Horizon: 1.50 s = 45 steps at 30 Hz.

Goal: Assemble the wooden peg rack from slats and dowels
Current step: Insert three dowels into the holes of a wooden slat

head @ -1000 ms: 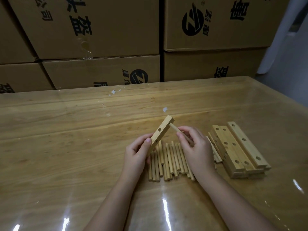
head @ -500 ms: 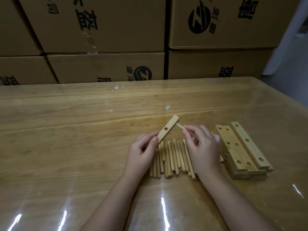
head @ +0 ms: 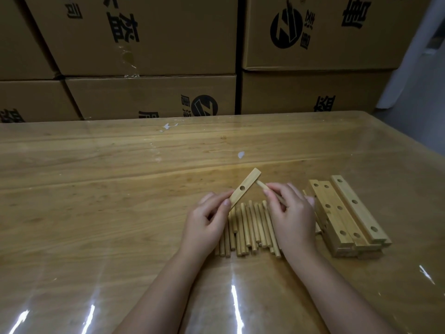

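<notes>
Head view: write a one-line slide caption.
Left hand holds a drilled slat; right hand holds a dowel to its upper end, above loose dowels.

- One wide-angle view only, from the person's head, facing forward and down onto the table (head: 96, 213).
- It is near: the forearms (head: 168, 285) enter from the bottom edge; cardboard boxes (head: 144, 32) fill the top.

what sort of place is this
Likely a small warehouse or factory assembly bench: printed cardboard cartons stacked behind the table, with batches of loose dowels and drilled slats laid out on it.
</notes>
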### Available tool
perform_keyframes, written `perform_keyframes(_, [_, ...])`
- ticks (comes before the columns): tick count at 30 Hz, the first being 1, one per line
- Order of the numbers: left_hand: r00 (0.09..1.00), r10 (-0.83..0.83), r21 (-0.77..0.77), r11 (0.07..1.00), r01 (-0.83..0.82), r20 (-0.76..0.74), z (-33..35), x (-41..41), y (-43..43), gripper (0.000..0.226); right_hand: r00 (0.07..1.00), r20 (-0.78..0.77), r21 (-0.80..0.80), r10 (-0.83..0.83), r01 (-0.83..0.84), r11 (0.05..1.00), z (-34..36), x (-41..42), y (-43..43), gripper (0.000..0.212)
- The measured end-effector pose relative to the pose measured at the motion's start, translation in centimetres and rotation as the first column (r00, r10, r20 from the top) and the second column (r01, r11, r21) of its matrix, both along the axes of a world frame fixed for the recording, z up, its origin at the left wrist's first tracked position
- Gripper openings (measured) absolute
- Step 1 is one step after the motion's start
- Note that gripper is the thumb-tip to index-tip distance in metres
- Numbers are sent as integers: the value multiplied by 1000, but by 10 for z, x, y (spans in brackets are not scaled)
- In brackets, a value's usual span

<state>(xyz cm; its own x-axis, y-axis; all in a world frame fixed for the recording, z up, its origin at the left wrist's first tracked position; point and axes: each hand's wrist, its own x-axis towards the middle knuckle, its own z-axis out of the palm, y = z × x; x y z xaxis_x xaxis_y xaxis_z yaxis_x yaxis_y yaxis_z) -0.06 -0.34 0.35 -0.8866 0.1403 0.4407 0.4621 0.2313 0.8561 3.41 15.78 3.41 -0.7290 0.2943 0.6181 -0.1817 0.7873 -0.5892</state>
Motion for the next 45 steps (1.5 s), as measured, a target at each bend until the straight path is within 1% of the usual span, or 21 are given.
perform_keyframes(4, [997,-28,36,999,26,72,2,-2,0,23,999,32,-32,13,-12,999,2,-1,-2,21])
perform_keyframes(7, [985,32,169,984,-61,168,4,-5,-3,21,998,64,-89,12,-6,996,2,-3,0,35])
perform_keyframes(9, [973,51,266,957,-112,226,6,-6,-5,21,995,99,-130,8,5,992,1,-4,2,36])
perform_keyframes(11, [970,49,282,952,-118,239,5,-7,-4,23,991,129,-151,27,-7,988,1,-4,2,34])
perform_keyframes(12, [971,45,280,953,-112,236,5,-7,-4,24,990,138,-129,34,-16,992,0,-5,3,34])
perform_keyframes(13, [972,44,281,953,-111,232,4,-7,-3,25,986,162,-65,32,-22,998,-1,-5,5,34])
perform_keyframes(15, [971,52,289,950,-120,233,4,-7,-3,25,958,286,164,-13,-35,986,-6,-7,8,36])
perform_keyframes(17, [968,52,296,947,-126,246,4,-8,-4,25,911,402,351,-93,-59,935,-9,-9,9,42])
perform_keyframes(20, [970,44,290,950,-115,240,5,-8,-3,25,897,429,411,-104,-92,907,-9,-9,7,41])
perform_keyframes(23, [969,39,270,957,-106,243,5,-7,-2,25,925,380,455,-15,-172,874,-9,-7,4,28])
perform_keyframes(25, [967,41,264,958,-109,252,6,-7,-2,26,923,384,467,14,-207,860,-9,-5,1,31])
perform_keyframes(27, [963,37,264,958,-110,269,6,-7,-2,24,915,403,463,12,-215,860,-10,-4,-3,42])
perform_keyframes(28, [960,34,260,960,-109,278,6,-7,-2,22,914,405,465,8,-213,859,-10,-4,-5,43])
perform_keyframes(30, [954,33,241,965,-108,297,7,-7,-1,22,915,404,446,11,-207,871,-11,-3,-8,32])
perform_keyframes(32, [946,34,220,969,-110,322,8,-7,-1,32,918,396,377,32,-194,906,-12,-2,-9,22])
perform_keyframes(34, [941,26,216,971,-103,336,9,-7,-1,33,922,387,315,16,-148,938,-13,-2,-8,27])
perform_keyframes(37, [936,11,229,969,-97,351,11,-5,-1,31,955,296,157,-6,-42,987,-8,-3,-8,33])
perform_keyframes(39, [934,-6,245,966,-88,356,13,-4,-2,30,980,195,31,34,-41,999,-6,-3,-9,30])
perform_keyframes(40, [936,-15,248,966,-78,353,14,-4,-2,30,988,148,-1,52,-53,999,-5,-2,-9,29])
perform_keyframes(42, [940,-36,238,970,-49,338,16,-2,-2,29,994,86,-21,72,-70,997,-4,-1,-10,27])
perform_keyframes(45, [943,-56,241,970,-26,329,17,1,-3,27,995,56,-23,83,-82,996,-3,-1,-8,26])
